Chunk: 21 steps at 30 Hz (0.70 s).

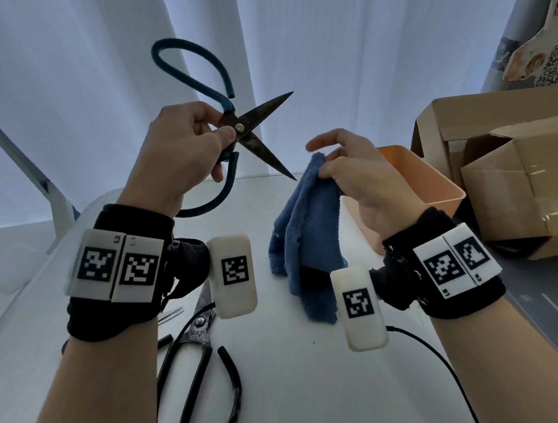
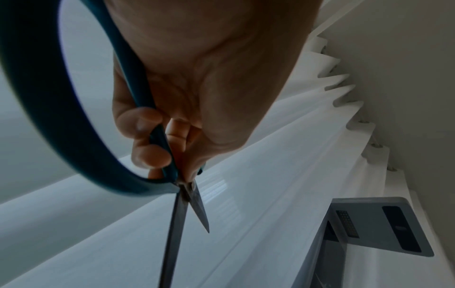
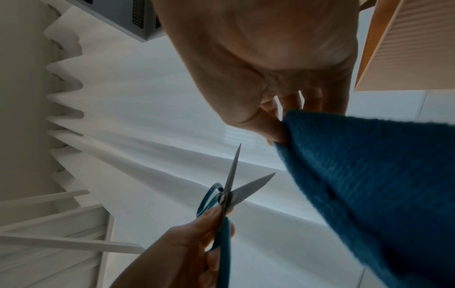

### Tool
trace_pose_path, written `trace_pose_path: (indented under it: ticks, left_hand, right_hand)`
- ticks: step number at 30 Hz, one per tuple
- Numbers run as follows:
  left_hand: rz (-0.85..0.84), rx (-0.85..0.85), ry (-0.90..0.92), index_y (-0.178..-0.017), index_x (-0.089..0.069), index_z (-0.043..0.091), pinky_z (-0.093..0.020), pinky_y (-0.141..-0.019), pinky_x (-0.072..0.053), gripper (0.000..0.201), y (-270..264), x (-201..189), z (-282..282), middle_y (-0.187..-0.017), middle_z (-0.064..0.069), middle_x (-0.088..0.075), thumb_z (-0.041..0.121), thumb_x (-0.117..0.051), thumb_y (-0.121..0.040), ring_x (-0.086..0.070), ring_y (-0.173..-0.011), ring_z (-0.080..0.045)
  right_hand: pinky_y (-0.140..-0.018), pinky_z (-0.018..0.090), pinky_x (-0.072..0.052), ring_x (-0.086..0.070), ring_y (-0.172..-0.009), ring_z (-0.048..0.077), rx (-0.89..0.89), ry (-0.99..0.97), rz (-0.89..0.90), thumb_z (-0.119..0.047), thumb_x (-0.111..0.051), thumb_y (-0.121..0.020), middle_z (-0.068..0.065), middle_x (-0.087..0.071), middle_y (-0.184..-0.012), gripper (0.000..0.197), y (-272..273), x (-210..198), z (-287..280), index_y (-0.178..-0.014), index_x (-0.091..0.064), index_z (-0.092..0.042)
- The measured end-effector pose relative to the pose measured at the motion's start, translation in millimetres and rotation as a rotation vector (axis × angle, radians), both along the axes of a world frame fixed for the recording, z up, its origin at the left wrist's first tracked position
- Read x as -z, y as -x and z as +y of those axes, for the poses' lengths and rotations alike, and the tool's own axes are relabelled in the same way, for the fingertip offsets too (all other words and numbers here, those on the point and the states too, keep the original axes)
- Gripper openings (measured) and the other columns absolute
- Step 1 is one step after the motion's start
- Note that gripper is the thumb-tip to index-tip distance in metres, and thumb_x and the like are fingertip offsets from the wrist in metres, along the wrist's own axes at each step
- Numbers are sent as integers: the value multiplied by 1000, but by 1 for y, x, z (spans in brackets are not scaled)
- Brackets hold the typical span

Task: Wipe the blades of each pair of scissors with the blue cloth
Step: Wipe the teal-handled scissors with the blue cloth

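Up above the white table (image 1: 303, 391), the left hand (image 1: 181, 162) grips the teal-handled scissors (image 1: 247, 129) at the pivot, blades spread wide. Just right of them, not touching, the right hand (image 1: 364, 179) pinches the blue cloth (image 1: 309, 232), which hangs down. Near the left wrist, black-handled scissors (image 1: 198, 349) lie flat on the table.

Your bare forearms wear black fabric wrist straps (image 1: 119, 308) carrying white plastic tags (image 1: 114, 265) printed with black square codes.
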<state>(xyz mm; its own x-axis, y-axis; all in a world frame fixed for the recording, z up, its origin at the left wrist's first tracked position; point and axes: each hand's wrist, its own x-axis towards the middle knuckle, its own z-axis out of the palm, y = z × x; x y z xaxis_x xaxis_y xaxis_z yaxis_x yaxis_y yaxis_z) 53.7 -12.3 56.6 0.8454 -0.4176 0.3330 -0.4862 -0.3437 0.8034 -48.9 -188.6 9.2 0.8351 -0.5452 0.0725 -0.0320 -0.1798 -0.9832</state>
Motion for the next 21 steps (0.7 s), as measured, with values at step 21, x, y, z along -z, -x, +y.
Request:
trace_pose_path:
  ticks: [21]
  left_hand:
    - [24,110,-64,-89,-68,24,-28,-54,-36,8,11,2,-11,-58,-2,-59,19,-64,-94,-55,-47,-7]
  right_hand:
    - [-73,29,-52,-66,-83,22,-243,-187,-118,8,-63,-89,7,-70,-86,28,1,-6,13,-101,-55,-16]
